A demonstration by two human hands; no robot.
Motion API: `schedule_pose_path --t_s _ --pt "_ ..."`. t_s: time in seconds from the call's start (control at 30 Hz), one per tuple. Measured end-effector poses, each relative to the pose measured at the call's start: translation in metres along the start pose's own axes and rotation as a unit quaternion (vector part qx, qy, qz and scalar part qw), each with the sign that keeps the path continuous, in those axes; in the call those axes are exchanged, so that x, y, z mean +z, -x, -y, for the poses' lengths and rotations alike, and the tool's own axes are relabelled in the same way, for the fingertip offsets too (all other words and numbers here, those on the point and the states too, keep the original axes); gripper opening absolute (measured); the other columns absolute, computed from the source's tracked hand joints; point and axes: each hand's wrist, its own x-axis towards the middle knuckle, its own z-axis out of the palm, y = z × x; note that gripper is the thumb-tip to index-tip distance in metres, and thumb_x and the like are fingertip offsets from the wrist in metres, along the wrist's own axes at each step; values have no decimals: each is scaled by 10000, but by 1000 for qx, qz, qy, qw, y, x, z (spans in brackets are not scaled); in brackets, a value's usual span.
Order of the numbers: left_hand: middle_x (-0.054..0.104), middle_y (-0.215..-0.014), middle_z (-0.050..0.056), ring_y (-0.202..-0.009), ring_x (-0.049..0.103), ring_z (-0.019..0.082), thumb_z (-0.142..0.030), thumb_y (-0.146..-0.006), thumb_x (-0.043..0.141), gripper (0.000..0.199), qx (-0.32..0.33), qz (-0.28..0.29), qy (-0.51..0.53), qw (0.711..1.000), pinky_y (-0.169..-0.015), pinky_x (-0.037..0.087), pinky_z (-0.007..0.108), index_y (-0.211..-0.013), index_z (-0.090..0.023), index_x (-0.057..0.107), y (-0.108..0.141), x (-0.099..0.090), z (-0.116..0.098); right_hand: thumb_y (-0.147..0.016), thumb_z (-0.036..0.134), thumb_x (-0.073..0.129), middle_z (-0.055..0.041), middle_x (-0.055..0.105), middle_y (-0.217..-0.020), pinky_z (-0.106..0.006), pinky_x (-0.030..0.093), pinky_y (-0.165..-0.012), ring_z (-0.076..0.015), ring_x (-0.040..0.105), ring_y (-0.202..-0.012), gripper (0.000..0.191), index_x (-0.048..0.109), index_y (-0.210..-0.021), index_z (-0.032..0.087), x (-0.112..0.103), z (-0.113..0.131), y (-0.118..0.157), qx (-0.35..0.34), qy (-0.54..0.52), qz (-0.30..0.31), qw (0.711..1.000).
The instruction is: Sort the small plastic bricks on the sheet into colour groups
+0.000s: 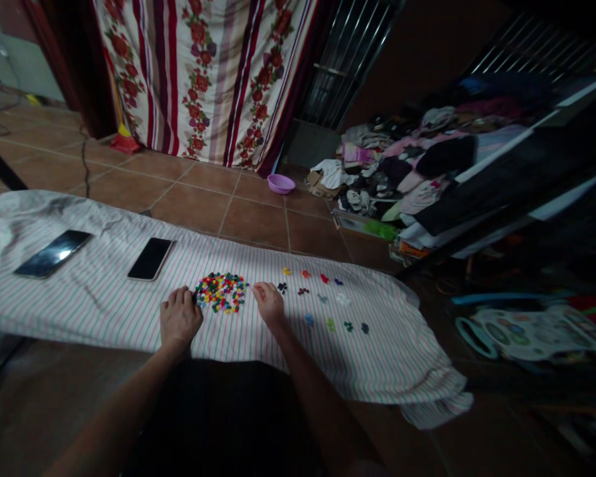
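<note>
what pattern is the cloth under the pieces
The cloth has thin pink and greenish stripes on white; see the head view.

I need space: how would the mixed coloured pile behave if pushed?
The mixed pile would probably scatter, as its pieces look loose. Each is likely light, being tiny. The striped cloth beneath might bunch; it shows wrinkles.

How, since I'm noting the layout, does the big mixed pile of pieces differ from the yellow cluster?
Colour: the mixed pile combines many colours, while the yellow cluster shows only yellow.
Size: the mixed pile spreads wide with many pieces; the yellow cluster is just a few.
Place: the mixed pile has the left hand at its edge; the yellow cluster lies apart from both hands.
Shared: both are small pieces on the striped cloth.
</note>
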Motion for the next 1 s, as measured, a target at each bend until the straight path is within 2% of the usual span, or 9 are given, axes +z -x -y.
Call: schedule_pose_path --t_s 0.17,0.37,0.6,0.8,1.0 --pt "582 -1237 162 -1128 497 308 -224 -820 428 276 -1 2 4 1000 -849 382 450 -1040 -140 572 0 1 0 -885 321 484 -42 634 -844 -252 464 -732 -150 601 -743 227 677 -900 203 -22 -25 -11 17 5 -48 999" --pt "580 -1242 155 -1120 505 302 -227 -827 426 269 3 -3 -6 1000 -850 380 438 -1041 -139 564 0 2 1 -810 229 459 -76 658 -883 -280 461 -745 -176 600 -784 236 674 -891 180 -50 -65 -28 72 57 -116 989" --pt "586 -1233 162 -1109 509 306 -226 -819 435 271 8 -1 -7 1000 -837 381 441 -1037 -141 572 0 3 2 -730 192 471 -78 692 -844 -290 465 -758 -183 612 -773 239 680 -845 177 -75 -109 -50 157 78 -137 975" --pt "590 -1241 147 -1117 512 299 -226 -826 427 263 7 -10 -17 1000 -844 376 435 -1037 -145 562 0 5 2 -688 165 462 -80 705 -776 -291 469 -741 -195 624 -747 240 687 -769 169 -84 -126 -61 179 81 -132 971" --pt "591 -1240 148 -1110 517 299 -224 -826 429 255 7 -8 -24 1000 -837 378 433 -1030 -142 557 0 4 1 -687 144 456 -72 716 -797 -285 474 -749 -194 633 -762 279 705 -812 170 -80 -136 -68 200 86 -128 968"
